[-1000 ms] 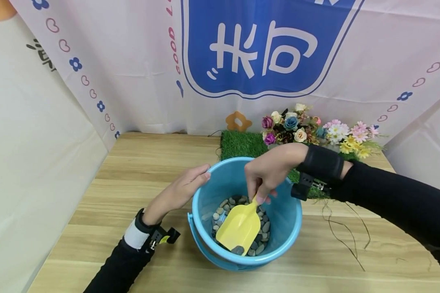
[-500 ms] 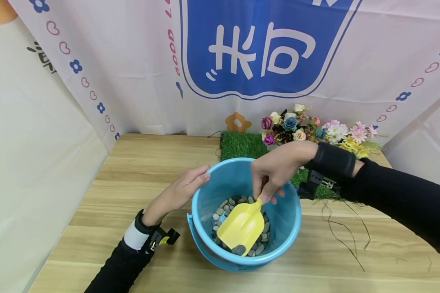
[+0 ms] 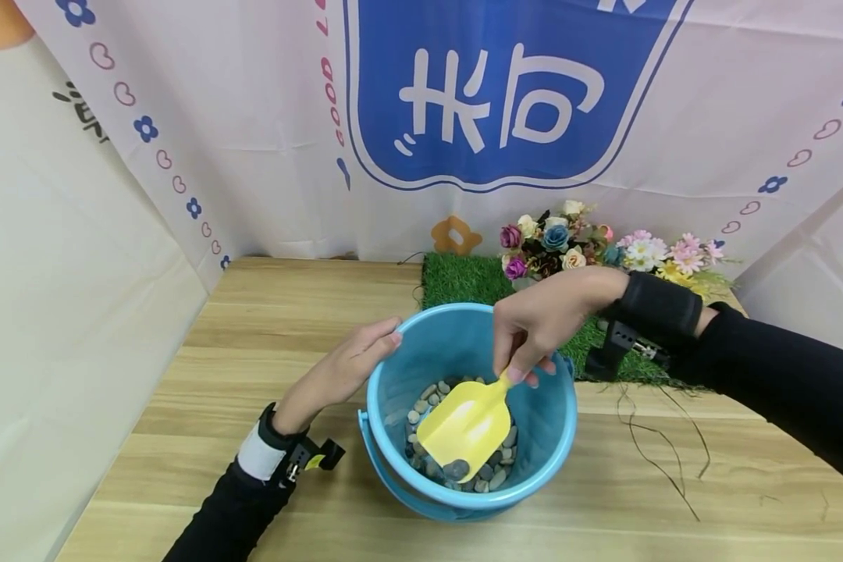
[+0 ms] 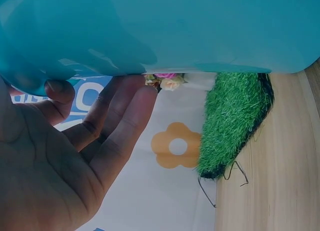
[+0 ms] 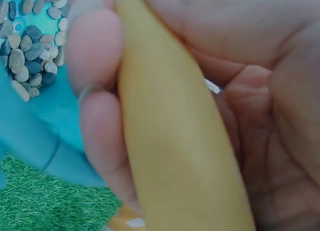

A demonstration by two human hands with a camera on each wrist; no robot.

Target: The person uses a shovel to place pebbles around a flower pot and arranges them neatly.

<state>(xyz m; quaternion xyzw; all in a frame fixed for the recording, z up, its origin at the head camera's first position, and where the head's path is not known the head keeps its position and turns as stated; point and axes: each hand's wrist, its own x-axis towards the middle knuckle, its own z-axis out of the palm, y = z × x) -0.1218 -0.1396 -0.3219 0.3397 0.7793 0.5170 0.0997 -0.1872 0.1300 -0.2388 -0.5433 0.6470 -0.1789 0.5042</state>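
Observation:
My right hand (image 3: pixel 544 316) grips the handle of a yellow toy shovel (image 3: pixel 465 429) inside a light blue bucket (image 3: pixel 558 468). The blade slants down to the left, over pebbles (image 3: pixel 497 478) on the bottom. A dark grey pebble (image 3: pixel 456 470) lies at the blade's tip. In the right wrist view, thumb and fingers wrap the yellow handle (image 5: pixel 175 131). My left hand (image 3: pixel 347 363) touches the bucket's left rim; in the left wrist view its fingers (image 4: pixel 127 121) extend fairly straight to the outer wall. The pebbles beneath the blade are hidden.
The bucket's handle (image 3: pixel 375 460) hangs down its left side. Artificial grass (image 3: pixel 457 281) lies behind the bucket, with artificial flowers (image 3: pixel 555 238) at the back right. Thin dry strands (image 3: pixel 663 449) lie on the wooden table (image 3: pixel 253 343). A printed cloth (image 3: pixel 281 156) hangs behind.
My right hand has moved a little to the right and up, and the shovel has shifted right with it. The dark pebble stays near the blade's tip. My left hand keeps its place.

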